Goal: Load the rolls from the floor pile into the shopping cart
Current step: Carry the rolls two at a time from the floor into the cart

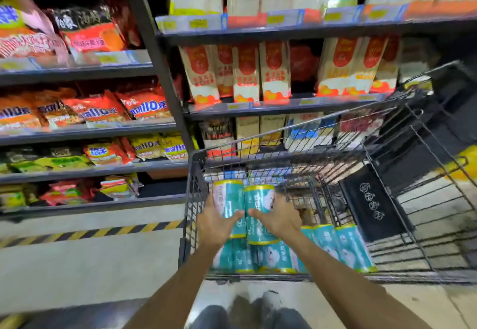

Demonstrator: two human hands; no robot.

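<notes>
"So, hands first. Left hand (219, 221)?"

"Closed round one teal roll, entered as the left roll (228, 199): thumb across its front, palm against its outer side."

"Right hand (276, 219)?"

"Same entry, mirrored. It grips the right roll (259, 207), thumb laid over the front."

"Where do those two sit?"

"Side by side and touching, yellow-rimmed ends tipped away from the person. They are held between the two hands over the near left corner of the shopping cart (189, 194), above the rolls lying inside it."

"Count of rolls?"

"Held: two. Laid rolls (351, 246): one close-packed row on their sides on the basket floor, running from under the hands toward the right. At least five show; the exact number I cannot tell, since the arms cover part of the row."

"Cart?"

"One, dark wire; both forearms cross its near rim. Child-seat flap (371, 205): one, black with white pictograms, to the right of the held rolls."

"Beyond the cart?"

"Shelving (154, 52): two bays, dark metal. Noodle packets (144, 106): red, orange and yellow, too many and too blurred to count. Hazard stripe (90, 233): one, yellow and black, on the floor at the foot of the left bay."
</notes>
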